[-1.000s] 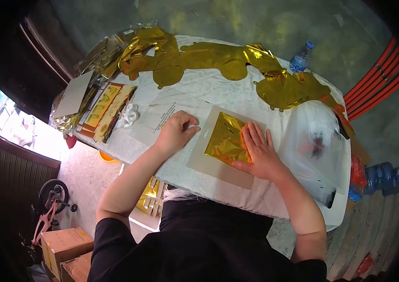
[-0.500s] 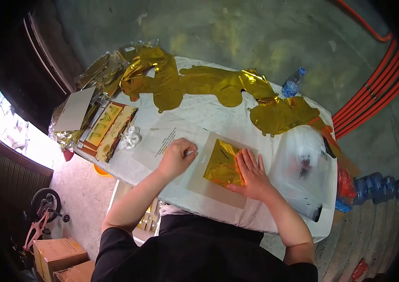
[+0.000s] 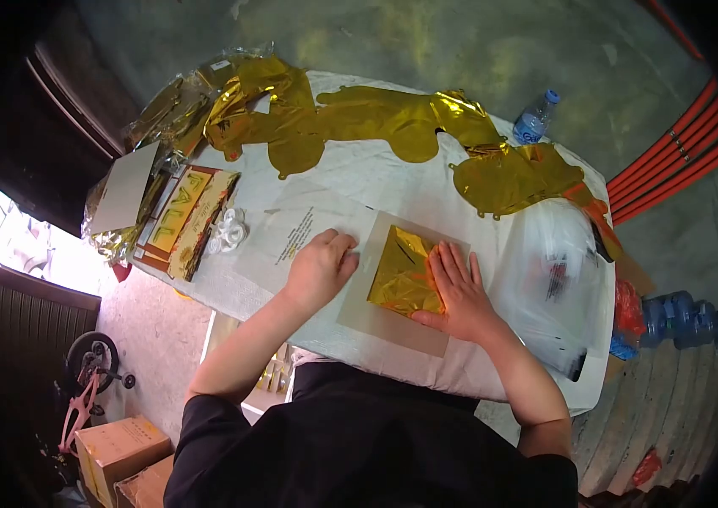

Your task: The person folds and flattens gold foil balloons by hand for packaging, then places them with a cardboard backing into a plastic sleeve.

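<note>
Fingers (image 3: 452,262) of the right hand (image 3: 458,292) lie flat and slightly spread, pressing down on the right edge of a folded gold foil piece (image 3: 404,273) — they hold nothing, only weigh it against the grey card (image 3: 376,317) beneath. That foil sits at the centre of the frame, square on the card, which lies on the white table cover (image 3: 376,182). The left hand (image 3: 321,269) rests just left of the foil, its fingers curled loosely inward with the knuckles at the card's left edge; whether anything small is pinched under them cannot be told. Beneath and above that hand lies a printed paper sheet (image 3: 291,233). To the right of the right hand a clear plastic bag (image 3: 553,279) is spread on the table. Across the upper part of the frame a row of flat gold foil balloons (image 3: 376,123) stretches from left to right, and a water bottle (image 3: 536,118) stands at the upper right, beyond the table edge. At the left of the frame lie packaged balloon sets (image 3: 181,212) — some stacked, with a grey card on top — and small clear plastic pieces (image 3: 228,230) just beside them.
</note>
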### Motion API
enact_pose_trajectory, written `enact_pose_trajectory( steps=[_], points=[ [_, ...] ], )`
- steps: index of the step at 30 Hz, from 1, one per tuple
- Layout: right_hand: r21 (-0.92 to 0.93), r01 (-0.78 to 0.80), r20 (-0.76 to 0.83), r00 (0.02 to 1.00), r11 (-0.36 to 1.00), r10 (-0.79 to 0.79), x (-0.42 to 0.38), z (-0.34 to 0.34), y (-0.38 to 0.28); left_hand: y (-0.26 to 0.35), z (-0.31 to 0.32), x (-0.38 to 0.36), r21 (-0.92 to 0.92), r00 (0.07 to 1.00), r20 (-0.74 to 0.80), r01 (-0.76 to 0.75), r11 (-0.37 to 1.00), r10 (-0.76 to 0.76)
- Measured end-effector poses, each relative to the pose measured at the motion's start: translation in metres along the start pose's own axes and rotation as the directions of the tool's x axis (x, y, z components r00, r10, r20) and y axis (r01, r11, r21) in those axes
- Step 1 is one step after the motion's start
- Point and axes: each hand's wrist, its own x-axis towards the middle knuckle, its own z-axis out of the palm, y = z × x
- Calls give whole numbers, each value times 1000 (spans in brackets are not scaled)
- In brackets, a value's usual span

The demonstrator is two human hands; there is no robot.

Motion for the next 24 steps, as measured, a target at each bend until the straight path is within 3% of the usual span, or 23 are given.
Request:
enact_pose_trajectory(
  steps=[1, 3, 6, 9, 15, 24],
  points=[
    [2, -10, 11, 1000, 1000, 9, 0, -2, -1, 0, -1, 0, -1, 1000, 1, 2, 1000, -2],
    [3, -15, 25, 1000, 1000, 15, 0, -2, -1, -2, -3, -3, 211, 997, 28, -77, 974, 73],
    [-11, -9, 18, 1000, 1000, 9, 0, 0, -1, -5, -4, -3, 54, 996, 67, 50, 997, -54],
    [-13, -7, 9, 1000, 1000, 7, 0, 0, 0, -10, -4, -2, -20, 994, 76, 77, 997, -75],
    [-6, -11, 13, 1000, 1000, 11, 0, 0, 0, -16, 4, -1, 29, 999, -11, -53, 998, 53],
    [-18, -19, 27, 999, 1000, 20, 1, 0, 0, -1, 0, 7, 97, 999, 41, 29, 995, -33]
  ],
)
